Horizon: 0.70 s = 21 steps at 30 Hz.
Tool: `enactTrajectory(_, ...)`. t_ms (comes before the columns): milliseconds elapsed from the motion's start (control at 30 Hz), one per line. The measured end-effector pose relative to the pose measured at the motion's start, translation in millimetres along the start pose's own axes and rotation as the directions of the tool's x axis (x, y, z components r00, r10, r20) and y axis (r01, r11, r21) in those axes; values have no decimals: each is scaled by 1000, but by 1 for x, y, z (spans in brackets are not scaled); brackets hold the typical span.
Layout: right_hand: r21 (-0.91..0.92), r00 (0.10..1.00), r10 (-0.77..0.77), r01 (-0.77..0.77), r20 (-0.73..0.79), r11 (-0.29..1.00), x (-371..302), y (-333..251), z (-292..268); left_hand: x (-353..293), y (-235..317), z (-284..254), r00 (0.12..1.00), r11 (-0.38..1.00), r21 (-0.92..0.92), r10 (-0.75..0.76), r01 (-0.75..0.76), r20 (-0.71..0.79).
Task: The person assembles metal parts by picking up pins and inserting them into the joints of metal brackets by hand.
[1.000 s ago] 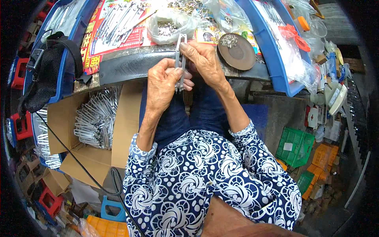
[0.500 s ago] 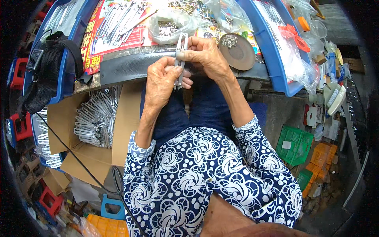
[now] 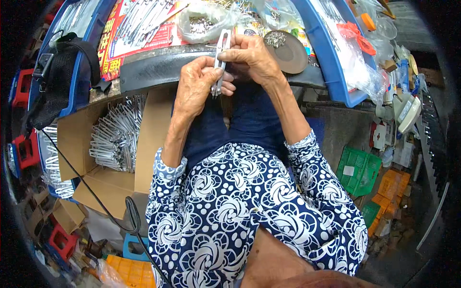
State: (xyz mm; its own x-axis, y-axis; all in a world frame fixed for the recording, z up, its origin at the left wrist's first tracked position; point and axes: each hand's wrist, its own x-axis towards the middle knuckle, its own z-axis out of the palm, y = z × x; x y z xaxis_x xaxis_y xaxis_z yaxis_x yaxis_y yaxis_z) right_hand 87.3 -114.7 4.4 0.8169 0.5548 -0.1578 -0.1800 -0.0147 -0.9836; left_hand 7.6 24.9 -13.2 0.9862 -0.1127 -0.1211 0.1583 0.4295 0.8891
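Note:
My left hand [image 3: 194,82] pinches the lower part of a long, slim, slotted metal bracket [image 3: 223,42], which stands nearly upright in front of me. The fingers of my right hand [image 3: 255,58] close on the bracket's middle from the right side. Whether a small part sits between those fingertips is hidden. Just beyond the hands lies a clear plastic bag [image 3: 188,30] with small metal pieces inside. Right of them is a round brown dish [image 3: 291,56], holding a heap of tiny shiny parts [image 3: 277,39].
Loose metal strips [image 3: 144,21] lie on red printed paper on the bench. Blue trays [image 3: 321,53] flank it on both sides. A black mesh bag [image 3: 57,91] hangs at the left. Below, a cardboard box [image 3: 154,129] holds many similar brackets [image 3: 115,139]. A black cable [image 3: 91,187] runs past it.
The view has shifted slightly, so the bench sits higher in the picture. Both hands keep their grip on the bracket, with only a small shift of the fingers.

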Motion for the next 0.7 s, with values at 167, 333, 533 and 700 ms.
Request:
enactTrajectory(167, 71, 996, 88, -88, 13, 994, -1, -6, 2, 1, 0, -4, 1000, 1000, -27, -5, 6, 27)
enactTrajectory(333, 49, 997, 81, -80, -16, 996, 5, -8, 3, 4, 4, -7, 999, 998, -64, -11, 14, 53)
enactTrajectory(533, -17, 999, 49, -49, -3, 999, 15, -6, -3, 10, 3, -11, 997, 992, -124, -29, 38, 75)
enactTrajectory(700, 36, 992, 119, -120, 42, 992, 14, -8, -3, 14, 5, -11, 999, 985, -174, -6, 13, 41)
